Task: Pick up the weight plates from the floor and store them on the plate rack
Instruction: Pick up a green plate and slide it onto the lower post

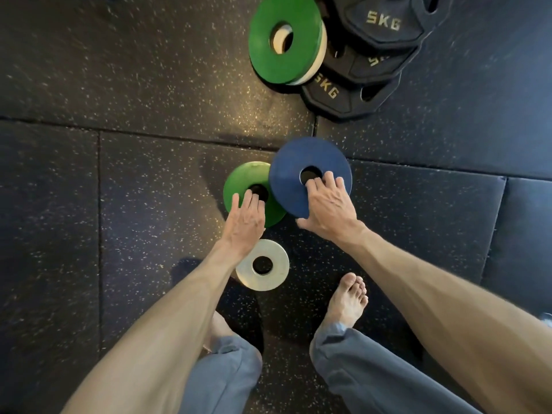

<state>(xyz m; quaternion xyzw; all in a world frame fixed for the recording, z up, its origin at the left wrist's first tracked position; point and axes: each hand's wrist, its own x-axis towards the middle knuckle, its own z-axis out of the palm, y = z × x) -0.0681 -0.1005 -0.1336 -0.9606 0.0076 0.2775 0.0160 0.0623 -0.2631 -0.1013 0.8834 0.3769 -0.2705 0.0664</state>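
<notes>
The floor [149, 180] is matt black rubber, rough and pale-flecked. The blue plate [298, 162] and nearer green plate [239, 180] look smooth and matt, the white plate [279, 259] duller. The black 5KG plates [382, 25] carry a faint rubbery sheen. The trousers [373, 372] are grey cloth.

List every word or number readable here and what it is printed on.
"5KG": top black plate.
"5KG": bottom black plate.
Middle black plate: gold lettering mostly covered, unreadable.
Blue plate, near green plate, far green plate, pale plate: no markings visible.
</notes>
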